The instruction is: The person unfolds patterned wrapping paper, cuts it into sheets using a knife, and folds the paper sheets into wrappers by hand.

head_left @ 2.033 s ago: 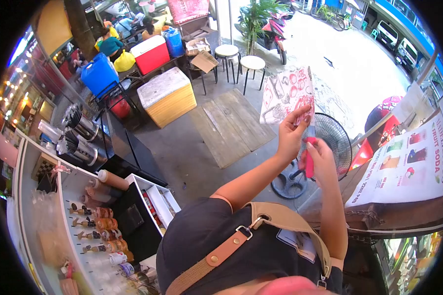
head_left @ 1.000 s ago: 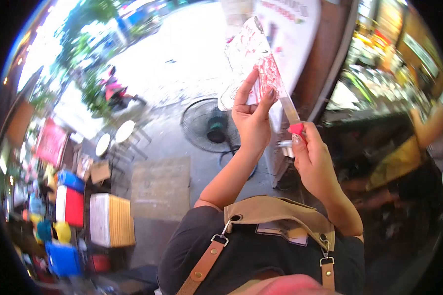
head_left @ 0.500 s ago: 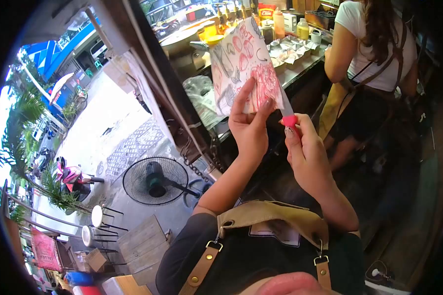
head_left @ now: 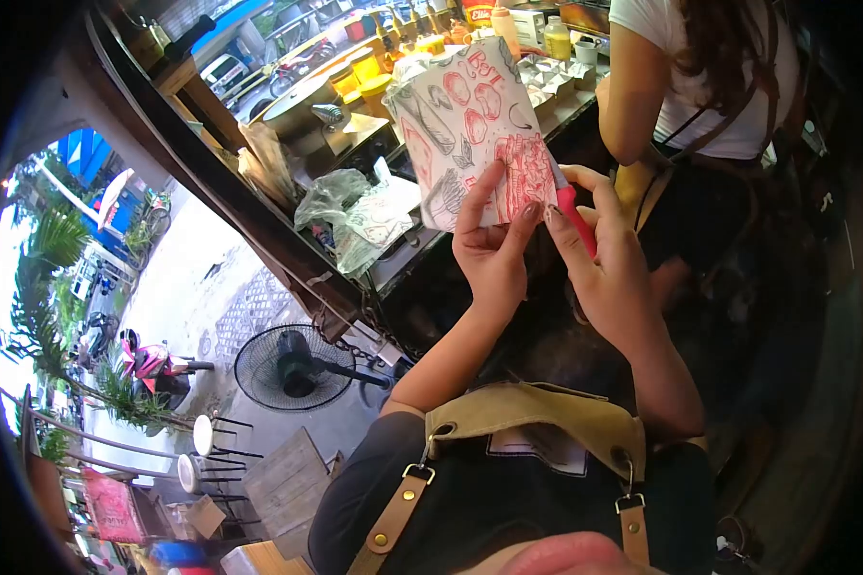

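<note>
in the head view, our left fingers pinched the printed paper, upper centre of the frame, while our right fingers pinched the pink handle by its lower-right edge; light, steady pressure seemed best against creasing.

a charcoal-dark short-sleeved shirt lies under a tan apron bib, whose upper edge curves and folds. at each side of the bib sits a dark-rimmed eyelet, and below each, a silvery metal clasp joins a flat brown strap with brassy round studs. just below the bib's middle shows a pale patch with dark edging. the left hand has dark polish on its thumbnail.
</note>
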### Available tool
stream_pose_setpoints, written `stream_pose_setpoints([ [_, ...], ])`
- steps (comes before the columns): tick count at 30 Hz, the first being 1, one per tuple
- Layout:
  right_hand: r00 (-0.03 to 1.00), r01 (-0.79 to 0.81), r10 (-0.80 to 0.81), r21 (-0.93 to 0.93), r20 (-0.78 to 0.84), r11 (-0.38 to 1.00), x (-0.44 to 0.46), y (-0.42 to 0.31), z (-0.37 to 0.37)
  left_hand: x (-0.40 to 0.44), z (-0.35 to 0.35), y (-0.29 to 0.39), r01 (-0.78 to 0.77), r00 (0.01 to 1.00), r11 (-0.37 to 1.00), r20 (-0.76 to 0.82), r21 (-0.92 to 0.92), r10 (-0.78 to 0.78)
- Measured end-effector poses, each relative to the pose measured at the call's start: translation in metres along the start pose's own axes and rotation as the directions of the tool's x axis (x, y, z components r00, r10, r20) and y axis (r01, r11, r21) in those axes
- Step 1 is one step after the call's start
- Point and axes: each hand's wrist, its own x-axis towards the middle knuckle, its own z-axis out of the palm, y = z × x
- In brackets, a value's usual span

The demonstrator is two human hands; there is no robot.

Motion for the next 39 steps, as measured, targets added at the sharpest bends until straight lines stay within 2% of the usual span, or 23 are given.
stream_pose_setpoints([
  [3, 0.993, -0.097, 0.095, 0.028, 0.074, 0.995, 0.004, 0.008, -0.007, 0.0, 0.0, -0.007, -0.056, 0.998, 0.997, 0.014, 0.056, 0.055],
  [7, 0.995, -0.064, 0.061, 0.038, 0.08, 0.997, -0.003, 0.018, -0.001, 0.005, -0.017, -0.012, 0.002, 0.998, 1.0, -0.062, -0.005, -0.003],
  [9, 0.993, -0.06, 0.055, 0.044, 0.105, 0.997, -0.002, 0.019, -0.002, 0.011, -0.015, -0.011, -0.037, 0.995, 0.999, -0.098, -0.025, 0.034],
  [16, 0.997, 0.01, -0.017, 0.097, 0.074, 0.995, 0.008, 0.029, -0.001, 0.005, 0.003, -0.016, -0.07, 0.992, 0.997, -0.106, -0.023, 0.067],
  [18, 0.996, -0.013, 0.007, 0.064, 0.094, 0.998, 0.008, 0.032, -0.006, -0.007, -0.006, -0.019, -0.015, 0.995, 1.0, -0.101, -0.026, 0.012],
  [19, 0.995, -0.024, 0.018, 0.053, 0.102, 0.998, 0.008, 0.035, -0.009, -0.015, -0.015, -0.017, 0.019, 0.996, 1.0, -0.083, -0.011, -0.02],
  [20, 0.992, 0.021, -0.017, -0.03, 0.125, 0.999, 0.008, 0.038, -0.014, -0.024, -0.02, -0.01, 0.0, 0.983, 1.0, -0.186, 0.031, 0.005],
  [21, 0.987, 0.068, -0.051, -0.111, 0.152, 0.992, 0.007, 0.041, -0.02, -0.029, -0.048, -0.004, -0.019, 0.962, 0.97, -0.26, 0.241, 0.084],
  [22, 0.987, 0.058, -0.04, -0.111, 0.156, 0.992, 0.003, 0.042, -0.025, -0.03, -0.051, 0.021, -0.059, 0.957, 0.908, -0.236, 0.414, 0.17],
  [23, 0.968, 0.061, -0.016, -0.17, 0.252, 0.984, 0.0, 0.039, -0.031, -0.013, -0.065, 0.039, -0.412, 0.847, 0.486, 0.128, 0.77, 0.516],
  [24, 0.936, 0.064, 0.02, -0.225, 0.35, 0.972, -0.005, 0.035, -0.036, 0.001, -0.07, 0.063, -0.562, 0.763, 0.26, 0.372, 0.785, 0.528],
  [25, 0.902, 0.053, 0.052, -0.23, 0.428, 0.972, -0.008, 0.031, -0.04, 0.017, -0.057, 0.08, -0.712, 0.674, 0.156, 0.605, 0.684, 0.425],
  [26, 0.886, 0.022, 0.088, -0.231, 0.455, 0.973, -0.014, 0.031, -0.041, 0.031, -0.035, 0.094, -0.803, 0.594, 0.119, 0.771, 0.583, 0.232],
  [27, 0.864, 0.08, 0.061, -0.256, 0.501, 0.963, -0.018, 0.031, -0.042, 0.035, -0.027, 0.103, -0.694, 0.682, 0.245, 0.727, 0.677, -0.079],
  [29, 0.833, 0.168, 0.014, -0.278, 0.553, 0.946, -0.026, 0.029, -0.044, 0.049, -0.015, 0.09, -0.443, 0.62, 0.544, 0.682, 0.712, -0.387],
  [30, 0.825, 0.164, 0.021, -0.275, 0.564, 0.947, -0.027, 0.027, -0.047, 0.054, -0.017, 0.083, -0.287, 0.55, 0.626, 0.66, 0.725, -0.512],
  [31, 0.816, 0.145, 0.036, -0.264, 0.577, 0.954, -0.029, 0.025, -0.049, 0.054, -0.021, 0.081, -0.162, 0.534, 0.582, 0.567, 0.797, -0.628],
  [32, 0.811, 0.126, 0.047, -0.253, 0.583, 0.959, -0.031, 0.024, -0.051, 0.053, -0.026, 0.08, -0.161, 0.532, 0.58, 0.565, 0.799, -0.631],
  [34, 0.815, 0.109, 0.047, -0.231, 0.578, 0.967, -0.034, 0.024, -0.054, 0.05, -0.038, 0.078, 0.044, 0.584, 0.656, 0.513, 0.754, -0.629],
  [35, 0.815, 0.095, 0.047, -0.213, 0.578, 0.972, -0.035, 0.024, -0.055, 0.045, -0.04, 0.077, 0.161, 0.643, 0.744, 0.503, 0.648, -0.577],
  [36, 0.818, 0.086, 0.053, -0.213, 0.573, 0.973, -0.035, 0.024, -0.056, 0.045, -0.044, 0.074, 0.166, 0.636, 0.741, 0.504, 0.65, -0.584],
  [38, 0.808, 0.013, 0.085, -0.161, 0.583, 0.987, -0.034, 0.021, -0.058, 0.046, -0.05, 0.072, -0.048, 0.563, 0.711, 0.608, 0.701, -0.56],
  [39, 0.807, 0.007, 0.089, -0.16, 0.584, 0.987, -0.035, 0.023, -0.056, 0.042, -0.047, 0.075, 0.123, 0.557, 0.668, 0.506, 0.734, -0.658],
])
